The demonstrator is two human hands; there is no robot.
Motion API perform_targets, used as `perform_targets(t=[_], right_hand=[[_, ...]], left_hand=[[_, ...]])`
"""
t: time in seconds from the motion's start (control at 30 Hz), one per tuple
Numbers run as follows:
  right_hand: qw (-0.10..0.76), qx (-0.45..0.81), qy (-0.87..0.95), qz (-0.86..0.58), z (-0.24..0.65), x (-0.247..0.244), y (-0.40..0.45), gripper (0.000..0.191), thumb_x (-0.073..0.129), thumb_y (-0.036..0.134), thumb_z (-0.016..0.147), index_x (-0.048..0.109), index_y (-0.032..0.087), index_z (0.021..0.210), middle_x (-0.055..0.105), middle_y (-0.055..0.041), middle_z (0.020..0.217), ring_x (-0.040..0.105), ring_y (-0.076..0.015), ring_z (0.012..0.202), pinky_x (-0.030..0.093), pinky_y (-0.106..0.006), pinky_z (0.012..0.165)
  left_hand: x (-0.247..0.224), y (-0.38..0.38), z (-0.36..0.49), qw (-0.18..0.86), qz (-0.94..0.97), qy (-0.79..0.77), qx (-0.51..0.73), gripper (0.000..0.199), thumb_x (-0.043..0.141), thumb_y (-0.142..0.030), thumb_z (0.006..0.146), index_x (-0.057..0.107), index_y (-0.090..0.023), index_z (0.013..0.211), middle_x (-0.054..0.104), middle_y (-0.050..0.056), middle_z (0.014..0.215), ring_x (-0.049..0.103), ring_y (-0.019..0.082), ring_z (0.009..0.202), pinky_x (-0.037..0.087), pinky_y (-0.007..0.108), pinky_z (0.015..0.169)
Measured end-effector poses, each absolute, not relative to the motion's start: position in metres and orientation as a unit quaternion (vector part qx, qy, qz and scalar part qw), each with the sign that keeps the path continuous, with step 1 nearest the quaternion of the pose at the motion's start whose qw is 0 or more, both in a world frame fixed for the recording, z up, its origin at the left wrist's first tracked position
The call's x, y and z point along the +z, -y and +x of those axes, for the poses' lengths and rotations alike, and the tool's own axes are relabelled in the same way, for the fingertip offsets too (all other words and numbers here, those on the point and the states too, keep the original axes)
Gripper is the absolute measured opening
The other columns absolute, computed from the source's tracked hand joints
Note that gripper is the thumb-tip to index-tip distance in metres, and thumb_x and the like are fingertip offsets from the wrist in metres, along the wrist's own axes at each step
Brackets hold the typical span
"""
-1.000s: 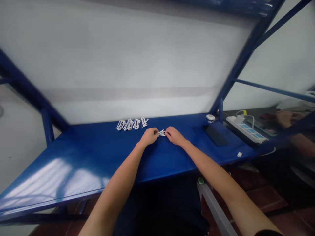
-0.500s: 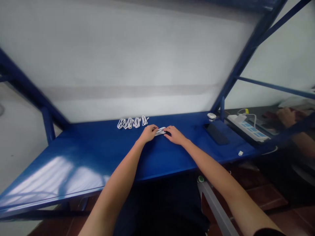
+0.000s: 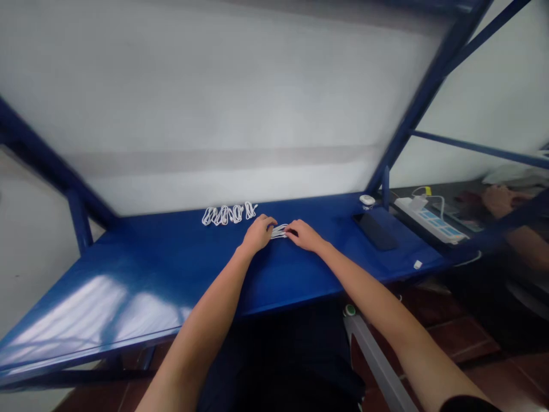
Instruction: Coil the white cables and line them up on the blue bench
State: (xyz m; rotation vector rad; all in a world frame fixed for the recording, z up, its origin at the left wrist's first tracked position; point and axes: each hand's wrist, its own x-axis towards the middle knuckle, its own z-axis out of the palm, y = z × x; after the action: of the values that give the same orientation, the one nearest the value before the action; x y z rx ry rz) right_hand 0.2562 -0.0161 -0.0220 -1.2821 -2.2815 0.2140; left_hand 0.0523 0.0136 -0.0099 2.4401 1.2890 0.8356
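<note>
A white cable [image 3: 278, 231], folded into several loops, lies between my two hands on the blue table [image 3: 184, 257]. My left hand [image 3: 259, 232] has its fingers curled round the left end of the loops. At the right end, the fingertips of my right hand [image 3: 301, 233] pinch the strands. Just beyond my left hand, several coiled white cables [image 3: 223, 215] lie in a row near the wall. The ends of the cable in my hands are too small to make out.
To the right are a black phone [image 3: 374, 231], a round white object [image 3: 367, 200] and a small white piece [image 3: 417, 264]. A white power strip [image 3: 433, 222] with a plug sits beyond the table leg. Another person's hand [image 3: 500, 199] is at the far right.
The fingers of my left hand have shifted and lifted slightly around the cable's left end. My right hand keeps its pinch. The view has shifted a little.
</note>
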Motion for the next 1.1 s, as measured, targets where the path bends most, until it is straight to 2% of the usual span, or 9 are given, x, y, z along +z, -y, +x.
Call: perform_targets(t=[0.17, 0.33, 0.5, 0.63, 0.73, 0.87, 0.97, 1.1], right_hand=[[0.247, 0.086, 0.842, -0.472, 0.256, -0.022, 0.017, 0.017, 0.061, 0.028, 0.090, 0.068, 0.019, 0.103, 0.066, -0.0074, 0.094, 0.054, -0.0208, 0.090, 0.042, -0.033, 0.082], [0.252, 0.078, 0.838, -0.477, 0.255, -0.024, 0.016, 0.011, 0.059, 0.023, 0.090, 0.067, 0.018, 0.096, 0.065, -0.0068, 0.090, 0.054, -0.0195, 0.085, 0.042, -0.033, 0.081], [0.265, 0.079, 0.836, -0.474, 0.256, -0.024, 0.015, 0.008, 0.058, 0.019, 0.089, 0.066, 0.017, 0.093, 0.065, -0.0065, 0.087, 0.054, -0.0188, 0.083, 0.042, -0.033, 0.081], [0.290, 0.113, 0.811, -0.495, 0.255, -0.024, 0.016, 0.010, 0.060, 0.019, 0.086, 0.064, 0.017, 0.095, 0.066, -0.0051, 0.085, 0.054, -0.0181, 0.083, 0.043, -0.032, 0.079], [0.336, 0.181, 0.778, -0.499, 0.255, -0.024, 0.016, 0.014, 0.061, 0.019, 0.083, 0.062, 0.017, 0.097, 0.065, -0.0020, 0.081, 0.055, -0.0150, 0.074, 0.045, -0.030, 0.074], [0.402, 0.275, 0.728, -0.482, 0.257, -0.022, 0.015, 0.012, 0.060, 0.025, 0.080, 0.057, 0.018, 0.088, 0.060, 0.0010, 0.075, 0.053, -0.0124, 0.065, 0.046, -0.028, 0.066], [0.444, 0.343, 0.674, -0.480, 0.259, -0.021, 0.012, 0.015, 0.062, 0.027, 0.075, 0.054, 0.019, 0.084, 0.057, 0.0025, 0.073, 0.056, -0.0124, 0.065, 0.049, -0.029, 0.067], [0.497, 0.454, 0.561, -0.482, 0.259, -0.024, 0.006, 0.020, 0.066, 0.024, 0.071, 0.051, 0.020, 0.084, 0.058, 0.0041, 0.071, 0.060, -0.0116, 0.062, 0.053, -0.030, 0.067]], left_hand=[[-0.013, -0.013, 0.051, 0.044, 0.853, -0.460, 0.242, 0.031, 0.040, -0.017, 0.094, 0.067, -0.023, 0.108, 0.060, 0.006, 0.104, 0.059, 0.017, 0.093, 0.047, 0.026, 0.078], [-0.013, -0.009, 0.056, -0.020, 0.875, -0.429, 0.222, 0.031, 0.039, -0.018, 0.095, 0.066, -0.022, 0.111, 0.061, 0.008, 0.104, 0.057, 0.019, 0.096, 0.046, 0.028, 0.081], [-0.007, -0.004, 0.057, 0.037, 0.906, -0.376, 0.190, 0.024, 0.050, -0.031, 0.093, 0.071, -0.023, 0.101, 0.065, 0.007, 0.099, 0.059, 0.019, 0.092, 0.045, 0.028, 0.080], [-0.002, -0.007, 0.054, 0.064, 0.902, -0.397, 0.160, 0.023, 0.054, -0.030, 0.089, 0.074, -0.022, 0.097, 0.067, 0.009, 0.103, 0.060, 0.023, 0.096, 0.043, 0.031, 0.084], [-0.001, -0.009, 0.054, 0.102, 0.876, -0.437, 0.174, 0.023, 0.055, -0.028, 0.087, 0.075, -0.020, 0.092, 0.070, 0.010, 0.101, 0.062, 0.022, 0.092, 0.043, 0.029, 0.081], [0.000, -0.010, 0.054, 0.184, 0.833, -0.480, 0.204, 0.029, 0.054, -0.034, 0.086, 0.077, -0.017, 0.085, 0.073, 0.007, 0.085, 0.063, 0.017, 0.076, 0.042, 0.024, 0.068], [0.003, -0.009, 0.053, 0.209, 0.816, -0.499, 0.206, 0.032, 0.051, -0.033, 0.086, 0.076, -0.015, 0.079, 0.072, 0.006, 0.074, 0.061, 0.016, 0.068, 0.040, 0.023, 0.062], [0.005, -0.005, 0.055, 0.208, 0.810, -0.515, 0.188, 0.028, 0.053, -0.032, 0.083, 0.074, -0.015, 0.075, 0.071, 0.007, 0.072, 0.061, 0.016, 0.067, 0.039, 0.024, 0.060]])
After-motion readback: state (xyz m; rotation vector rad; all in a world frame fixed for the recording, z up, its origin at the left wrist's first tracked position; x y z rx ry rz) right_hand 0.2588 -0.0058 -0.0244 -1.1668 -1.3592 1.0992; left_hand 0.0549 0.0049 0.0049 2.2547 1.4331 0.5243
